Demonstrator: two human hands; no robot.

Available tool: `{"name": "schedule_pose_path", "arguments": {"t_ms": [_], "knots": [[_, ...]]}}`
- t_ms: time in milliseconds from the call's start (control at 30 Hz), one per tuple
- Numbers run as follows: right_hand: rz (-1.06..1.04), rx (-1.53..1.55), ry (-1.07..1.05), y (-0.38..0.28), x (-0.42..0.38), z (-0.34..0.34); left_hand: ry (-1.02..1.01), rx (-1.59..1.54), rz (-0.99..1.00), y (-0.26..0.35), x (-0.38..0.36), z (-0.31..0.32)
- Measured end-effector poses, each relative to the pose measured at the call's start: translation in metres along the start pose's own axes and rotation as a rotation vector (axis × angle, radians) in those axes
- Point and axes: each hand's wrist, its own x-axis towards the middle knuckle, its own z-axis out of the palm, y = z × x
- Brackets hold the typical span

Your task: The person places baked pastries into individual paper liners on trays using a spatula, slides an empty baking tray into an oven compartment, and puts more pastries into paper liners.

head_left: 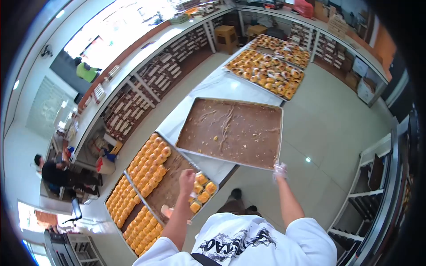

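Observation:
A large baking tray (235,128) with brown lining and scattered crumbs lies on the white marbled table. At its near right corner my right hand (280,170), in a clear plastic glove, grips the rim. My left hand (187,181) is raised over a second tray (171,188), its fingers curled; what they hold, if anything, is hidden. Rows of golden buns (150,162) fill the left side of that tray. Several more buns (205,191) sit at its right end, beside my left wrist. A pinkish piece (167,210) lies near my left forearm.
At the table's far end, trays of browned buns (266,71) stand together. Another tray of buns (122,201) is at the near left. Shelves line the walls, and a rack (361,195) stands at right. A person in dark clothes (66,174) is at far left, another in green (86,72) beyond the counter.

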Motion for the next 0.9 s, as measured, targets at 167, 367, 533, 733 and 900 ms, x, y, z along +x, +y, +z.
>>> {"name": "schedule_pose_path", "arguments": {"t_ms": [167,367,533,733,900], "knots": [[0.585,1.013,-0.261,-0.041,-0.015,-0.065,0.172,0.409,-0.002,-0.028,0.125,0.027],[0.472,1.015,-0.287,0.014,0.036,-0.035,-0.058,0.853,-0.341,-0.004,0.192,0.103],[0.426,1.028,-0.283,0.003,0.037,-0.038,-0.039,0.176,-0.683,-0.001,0.219,0.125],[0.606,1.185,-0.240,0.004,0.052,-0.110,-0.195,0.105,-0.572,0.062,0.219,0.179],[0.705,1.234,-0.210,0.050,0.107,-0.192,-0.292,0.104,-0.444,0.127,0.200,0.233]]}}
